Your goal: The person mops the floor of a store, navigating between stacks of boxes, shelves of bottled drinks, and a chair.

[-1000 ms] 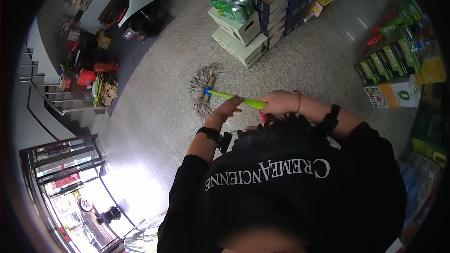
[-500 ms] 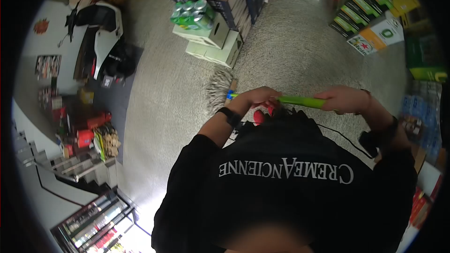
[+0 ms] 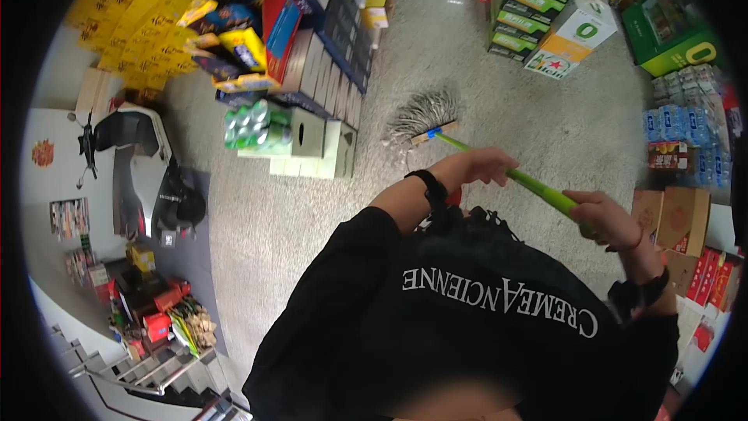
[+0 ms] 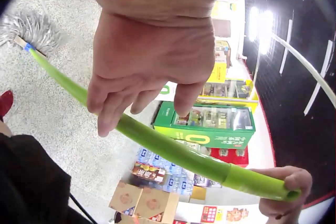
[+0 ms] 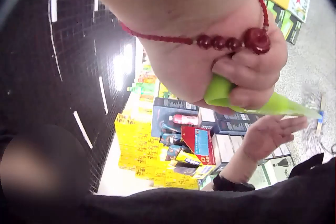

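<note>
A mop with a grey string head, a wooden bar and a long green handle reaches across the floor in front of the person. The right hand grips the handle near its hollow end; in the right wrist view its fingers curl round the green tube. Farther down, the left hand lies at the handle with its fingers loosely extended. The left wrist view shows those fingers over the handle and the thumb apart from it. The strings spread on the speckled floor.
Pale boxes with a pack of green cans stand left of the mop, beside stacked cartons. Beer cartons stand ahead; bottled water packs and brown boxes line the right. A scooter and stairs are at far left.
The head view has turned right. The mop head has swung from in front of the pale boxes to their right. The right hand has kept its hold, and the hands are farther apart than a second ago.
</note>
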`<act>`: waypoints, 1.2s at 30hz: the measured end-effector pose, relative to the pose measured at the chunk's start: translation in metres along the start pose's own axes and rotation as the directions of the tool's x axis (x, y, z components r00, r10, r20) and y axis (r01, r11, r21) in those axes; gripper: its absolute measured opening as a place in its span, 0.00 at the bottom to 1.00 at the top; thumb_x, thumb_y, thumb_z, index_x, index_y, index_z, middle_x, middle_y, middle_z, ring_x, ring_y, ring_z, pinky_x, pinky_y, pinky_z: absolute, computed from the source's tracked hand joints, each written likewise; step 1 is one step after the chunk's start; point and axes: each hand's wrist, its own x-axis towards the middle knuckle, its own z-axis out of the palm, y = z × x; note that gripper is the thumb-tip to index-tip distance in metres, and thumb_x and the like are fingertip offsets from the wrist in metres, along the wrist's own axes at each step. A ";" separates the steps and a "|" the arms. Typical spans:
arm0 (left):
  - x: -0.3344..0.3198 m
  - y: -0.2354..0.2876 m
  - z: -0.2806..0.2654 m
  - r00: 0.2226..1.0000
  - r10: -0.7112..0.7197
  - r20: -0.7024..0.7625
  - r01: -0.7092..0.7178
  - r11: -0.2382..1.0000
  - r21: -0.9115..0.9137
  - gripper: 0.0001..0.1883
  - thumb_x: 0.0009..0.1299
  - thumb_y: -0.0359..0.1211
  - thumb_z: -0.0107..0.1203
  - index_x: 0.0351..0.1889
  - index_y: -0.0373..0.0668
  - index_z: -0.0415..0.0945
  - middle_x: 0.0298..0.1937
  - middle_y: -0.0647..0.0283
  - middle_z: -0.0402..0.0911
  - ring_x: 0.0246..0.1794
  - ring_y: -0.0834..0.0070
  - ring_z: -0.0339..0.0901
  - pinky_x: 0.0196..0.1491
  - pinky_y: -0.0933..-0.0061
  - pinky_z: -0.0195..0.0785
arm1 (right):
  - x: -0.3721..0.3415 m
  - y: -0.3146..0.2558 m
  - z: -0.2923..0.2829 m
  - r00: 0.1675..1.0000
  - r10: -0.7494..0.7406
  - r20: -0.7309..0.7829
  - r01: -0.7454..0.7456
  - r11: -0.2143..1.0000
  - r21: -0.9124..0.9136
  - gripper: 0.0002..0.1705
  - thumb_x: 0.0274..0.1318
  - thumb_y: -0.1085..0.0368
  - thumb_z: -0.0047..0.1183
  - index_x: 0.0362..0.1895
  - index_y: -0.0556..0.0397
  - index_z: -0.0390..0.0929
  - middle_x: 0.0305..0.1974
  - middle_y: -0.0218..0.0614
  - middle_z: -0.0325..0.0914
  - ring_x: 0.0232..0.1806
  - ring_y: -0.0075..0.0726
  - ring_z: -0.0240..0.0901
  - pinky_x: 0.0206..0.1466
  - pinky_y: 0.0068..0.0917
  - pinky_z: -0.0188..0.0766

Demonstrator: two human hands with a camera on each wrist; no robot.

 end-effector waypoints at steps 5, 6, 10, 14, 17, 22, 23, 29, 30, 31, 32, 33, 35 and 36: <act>0.062 0.046 -0.035 0.994 -0.034 -0.106 0.045 0.994 0.102 0.26 0.56 0.54 0.51 0.46 0.46 0.71 0.45 0.61 0.73 0.44 0.69 0.71 0.39 0.70 0.56 | 0.055 -0.001 -0.039 0.987 -0.052 -0.151 0.082 0.976 0.200 0.26 0.49 0.64 0.43 0.56 0.56 0.63 0.17 0.22 0.61 0.12 0.16 0.55 0.11 0.15 0.51; 0.063 0.059 -0.037 0.981 -0.041 -0.190 0.069 0.987 0.146 0.26 0.57 0.53 0.50 0.46 0.47 0.70 0.46 0.61 0.72 0.45 0.69 0.69 0.39 0.70 0.56 | 0.072 -0.003 -0.042 0.987 -0.051 -0.155 0.083 0.975 0.207 0.26 0.49 0.64 0.43 0.56 0.56 0.63 0.17 0.22 0.61 0.12 0.16 0.55 0.11 0.15 0.51; 0.086 0.075 -0.080 0.948 -0.038 -0.317 0.105 0.975 0.198 0.25 0.60 0.51 0.46 0.51 0.47 0.64 0.47 0.63 0.68 0.49 0.68 0.66 0.41 0.64 0.56 | 0.145 -0.029 -0.036 0.976 -0.145 -0.163 0.160 0.983 0.084 0.31 0.51 0.61 0.43 0.61 0.53 0.55 0.18 0.23 0.60 0.12 0.18 0.57 0.11 0.18 0.52; 0.082 0.101 -0.126 0.917 -0.030 -0.398 0.059 0.996 0.061 0.25 0.62 0.49 0.45 0.53 0.47 0.59 0.46 0.64 0.67 0.50 0.66 0.65 0.46 0.58 0.54 | 0.228 -0.068 -0.029 0.954 -0.196 -0.228 0.221 0.971 0.088 0.20 0.51 0.60 0.42 0.49 0.51 0.66 0.17 0.29 0.65 0.13 0.23 0.62 0.14 0.22 0.58; 0.062 0.132 -0.154 0.919 0.055 -0.390 -0.034 0.998 0.061 0.30 0.63 0.48 0.44 0.60 0.48 0.51 0.46 0.63 0.68 0.41 0.72 0.66 0.33 0.69 0.55 | 0.268 -0.103 -0.029 0.929 -0.252 -0.271 0.273 0.961 0.043 0.17 0.51 0.59 0.41 0.45 0.51 0.67 0.17 0.33 0.67 0.14 0.28 0.65 0.16 0.26 0.60; 0.025 0.189 -0.218 0.925 0.057 -0.375 -0.050 0.998 0.029 0.27 0.65 0.48 0.41 0.60 0.51 0.54 0.52 0.67 0.67 0.50 0.71 0.66 0.40 0.64 0.54 | 0.334 -0.186 -0.028 0.898 -0.299 -0.322 0.339 0.938 0.074 0.18 0.53 0.53 0.42 0.44 0.49 0.67 0.14 0.27 0.61 0.10 0.22 0.58 0.10 0.23 0.53; 0.019 0.199 -0.235 0.933 0.042 -0.359 -0.036 0.999 0.023 0.27 0.65 0.50 0.40 0.60 0.50 0.57 0.55 0.67 0.66 0.53 0.70 0.64 0.47 0.61 0.50 | 0.349 -0.200 -0.028 0.896 -0.299 -0.330 0.342 0.936 0.081 0.18 0.53 0.53 0.42 0.44 0.49 0.67 0.14 0.27 0.61 0.10 0.22 0.58 0.10 0.23 0.53; 0.015 0.283 -0.333 0.933 0.008 -0.359 0.033 0.994 0.107 0.23 0.67 0.51 0.38 0.54 0.50 0.66 0.55 0.66 0.67 0.55 0.70 0.64 0.53 0.57 0.47 | 0.419 -0.306 -0.048 0.904 -0.267 -0.333 0.340 0.922 0.183 0.17 0.52 0.56 0.39 0.44 0.48 0.67 0.15 0.31 0.63 0.10 0.23 0.58 0.09 0.24 0.53; 0.019 0.301 -0.346 0.927 -0.001 -0.374 0.055 0.990 0.132 0.22 0.67 0.50 0.38 0.53 0.49 0.67 0.53 0.66 0.68 0.54 0.70 0.65 0.52 0.57 0.49 | 0.425 -0.324 -0.054 0.911 -0.257 -0.321 0.327 0.927 0.185 0.17 0.52 0.56 0.39 0.44 0.49 0.67 0.15 0.31 0.64 0.11 0.23 0.59 0.09 0.25 0.54; 0.024 0.319 -0.360 0.930 0.006 -0.366 0.053 0.987 0.151 0.22 0.67 0.50 0.38 0.53 0.49 0.67 0.53 0.66 0.68 0.54 0.70 0.65 0.52 0.57 0.49 | 0.432 -0.340 -0.064 0.917 -0.249 -0.312 0.317 0.930 0.188 0.17 0.52 0.56 0.39 0.43 0.49 0.68 0.16 0.32 0.66 0.11 0.24 0.60 0.10 0.25 0.55; 0.029 0.333 -0.373 0.930 0.011 -0.368 0.069 0.976 0.205 0.21 0.66 0.49 0.40 0.50 0.49 0.68 0.50 0.67 0.70 0.50 0.71 0.67 0.49 0.58 0.52 | 0.447 -0.351 -0.074 0.913 -0.248 -0.324 0.321 0.926 0.196 0.17 0.52 0.56 0.39 0.43 0.49 0.68 0.16 0.32 0.66 0.11 0.24 0.60 0.10 0.25 0.55; 0.035 0.346 -0.385 0.929 0.013 -0.369 0.087 0.963 0.255 0.20 0.65 0.48 0.41 0.48 0.48 0.70 0.47 0.67 0.71 0.46 0.72 0.69 0.45 0.59 0.55 | 0.462 -0.361 -0.083 0.913 -0.256 -0.316 0.325 0.926 0.189 0.17 0.51 0.56 0.40 0.43 0.50 0.68 0.18 0.33 0.68 0.13 0.26 0.63 0.11 0.26 0.58; 0.061 0.365 -0.416 0.927 0.057 -0.371 0.062 0.951 0.303 0.17 0.64 0.46 0.42 0.42 0.47 0.70 0.37 0.68 0.71 0.34 0.76 0.68 0.31 0.70 0.52 | 0.491 -0.381 -0.104 0.909 -0.265 -0.321 0.335 0.923 0.188 0.17 0.51 0.56 0.41 0.43 0.50 0.68 0.19 0.35 0.70 0.14 0.29 0.66 0.12 0.26 0.60; 0.075 0.379 -0.431 0.919 0.109 -0.378 0.029 0.940 0.341 0.14 0.63 0.45 0.44 0.36 0.46 0.71 0.27 0.69 0.70 0.22 0.81 0.68 0.16 0.81 0.49 | 0.500 -0.397 -0.116 0.903 -0.292 -0.314 0.349 0.926 0.142 0.15 0.51 0.57 0.42 0.41 0.50 0.70 0.19 0.34 0.70 0.14 0.28 0.65 0.13 0.27 0.60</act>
